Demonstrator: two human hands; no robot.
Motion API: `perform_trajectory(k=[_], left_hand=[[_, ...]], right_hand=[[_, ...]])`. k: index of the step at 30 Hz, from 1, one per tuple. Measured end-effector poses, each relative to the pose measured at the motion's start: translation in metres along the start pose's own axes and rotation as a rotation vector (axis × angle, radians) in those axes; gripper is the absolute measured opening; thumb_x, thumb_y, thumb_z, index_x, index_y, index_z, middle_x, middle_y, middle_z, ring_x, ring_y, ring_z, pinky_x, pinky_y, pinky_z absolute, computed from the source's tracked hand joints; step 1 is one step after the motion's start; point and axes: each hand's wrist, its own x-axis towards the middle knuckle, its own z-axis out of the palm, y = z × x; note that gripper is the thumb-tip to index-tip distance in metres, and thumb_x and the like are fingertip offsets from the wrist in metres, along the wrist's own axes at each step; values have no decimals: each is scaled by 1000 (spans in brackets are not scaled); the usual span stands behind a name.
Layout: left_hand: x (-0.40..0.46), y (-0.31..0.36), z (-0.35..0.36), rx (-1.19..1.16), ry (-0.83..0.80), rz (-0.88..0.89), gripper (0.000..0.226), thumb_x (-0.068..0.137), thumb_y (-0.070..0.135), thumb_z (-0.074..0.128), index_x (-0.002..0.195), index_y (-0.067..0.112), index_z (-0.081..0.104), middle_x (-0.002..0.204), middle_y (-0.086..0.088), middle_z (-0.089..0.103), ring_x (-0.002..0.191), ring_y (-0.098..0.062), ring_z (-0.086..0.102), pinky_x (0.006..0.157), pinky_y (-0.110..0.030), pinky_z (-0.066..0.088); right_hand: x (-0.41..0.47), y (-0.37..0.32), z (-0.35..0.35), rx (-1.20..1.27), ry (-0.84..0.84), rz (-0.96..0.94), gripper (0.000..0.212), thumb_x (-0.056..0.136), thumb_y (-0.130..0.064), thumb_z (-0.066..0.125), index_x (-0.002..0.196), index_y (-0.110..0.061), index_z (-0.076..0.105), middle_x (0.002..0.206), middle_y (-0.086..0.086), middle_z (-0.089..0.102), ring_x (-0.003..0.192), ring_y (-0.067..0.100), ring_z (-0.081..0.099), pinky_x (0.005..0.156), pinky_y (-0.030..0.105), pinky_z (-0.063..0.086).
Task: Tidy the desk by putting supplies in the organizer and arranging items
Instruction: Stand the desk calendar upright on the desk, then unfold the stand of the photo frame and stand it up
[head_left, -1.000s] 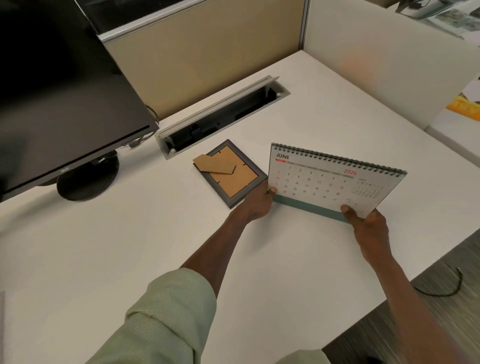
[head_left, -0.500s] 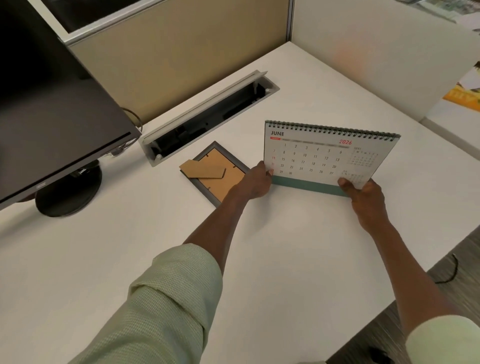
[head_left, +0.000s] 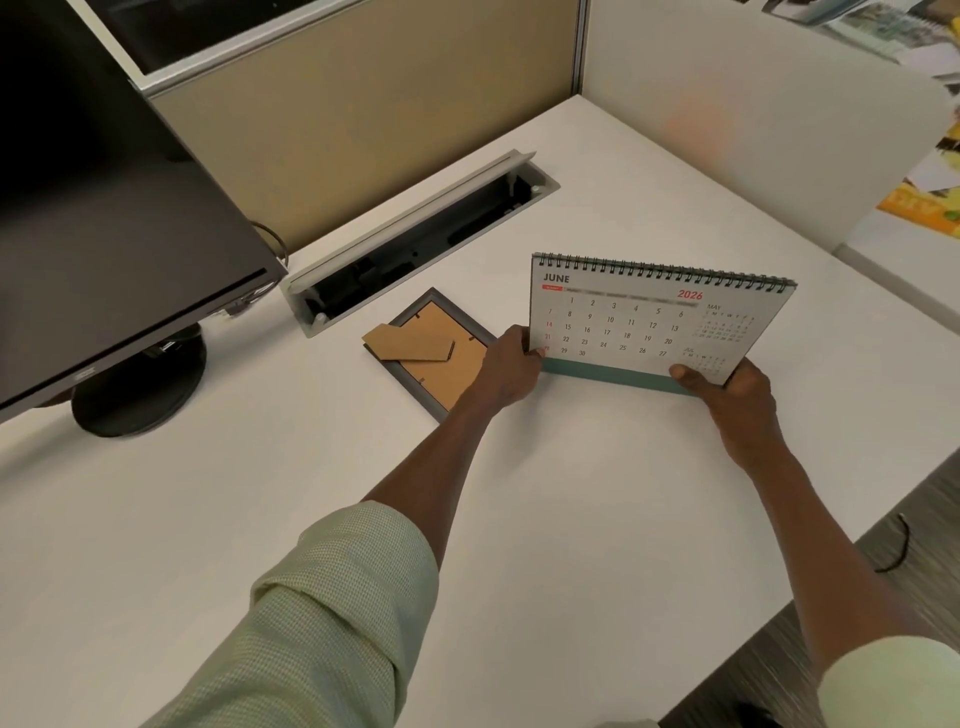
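Note:
A spiral-bound desk calendar (head_left: 628, 322) showing June stands upright on the white desk (head_left: 545, 493), its teal base touching the surface. My left hand (head_left: 506, 369) grips its lower left corner. My right hand (head_left: 727, 389) grips its lower right corner, thumb on the front page. Just left of the calendar a grey picture frame (head_left: 431, 348) lies face down, its brown cardboard back and stand up; my left hand covers its right corner.
A black monitor (head_left: 114, 234) on a round base stands at the left. An open cable tray (head_left: 415, 244) is set into the desk behind the frame. Beige and white partition walls (head_left: 753, 119) close the back and right. The desk's edge runs along the lower right.
Both hands have carried the calendar a little farther away and set it more upright, its base now on the desk. The frame has not moved.

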Motion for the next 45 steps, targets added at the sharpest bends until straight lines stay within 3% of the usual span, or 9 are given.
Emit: perform_trajectory(k=[2,6,11,17,22,25,31,39,45], left_hand=[[-3,-2,-4,-47,14,-9,35,101,12,45,136,9,44,138,-7,54,126,-23,49,98,-29,44],[-7,-15,-12,-159,93,-24,40,96,15,56,135,10,48,134,-2,56,119,-17,53,88,-23,46],[-15,-42,-23,-191,311,-1,28,92,12,59,120,9,61,111,2,63,103,-13,59,81,-22,50],[-18,-69,-45,-180,567,-75,25,92,2,55,115,5,62,111,-7,67,100,-19,64,74,-18,50],[-18,-76,-62,-126,739,-140,30,94,-4,47,120,1,63,119,-16,63,104,-27,65,66,-12,44],[-16,-77,-71,-100,783,-177,32,94,-6,46,120,2,61,124,-20,57,107,-32,63,76,-21,47],[-14,-80,-79,-157,753,-258,37,97,0,43,135,3,42,133,-21,52,122,-36,53,96,-42,49],[-15,-81,-83,-373,809,-253,34,99,3,37,133,6,42,125,-13,58,105,-25,58,78,-28,43],[-8,-80,-74,-526,703,-171,34,94,3,37,119,13,57,116,-7,66,102,-24,67,87,-39,58]], right_hand=[[-4,-1,1,43,27,-11,49,76,-28,80,120,-18,61,114,-6,68,99,13,64,69,7,49],[-10,3,2,129,94,-9,46,77,-23,80,117,-15,58,113,-5,69,102,11,66,85,25,54],[-26,15,4,216,230,16,59,72,-25,80,119,-15,47,125,2,60,116,11,57,99,28,48],[-57,25,29,134,410,45,33,75,-19,74,96,-27,50,101,4,58,84,8,57,78,29,47],[-75,30,77,-11,193,-106,28,79,-5,73,100,-14,58,100,6,63,87,20,61,77,17,49],[-81,21,110,-150,2,-336,29,78,0,70,102,-13,60,103,-1,63,97,16,61,85,28,51],[-71,0,159,-605,-376,-596,53,91,-25,59,141,-16,44,148,-1,42,137,12,34,114,24,27],[-59,14,184,-898,-498,-668,66,100,-48,37,153,-15,17,162,-1,10,149,15,7,120,35,18],[-60,13,184,-925,-501,-646,66,100,-51,32,154,-16,15,162,-1,9,149,15,5,121,37,18]])
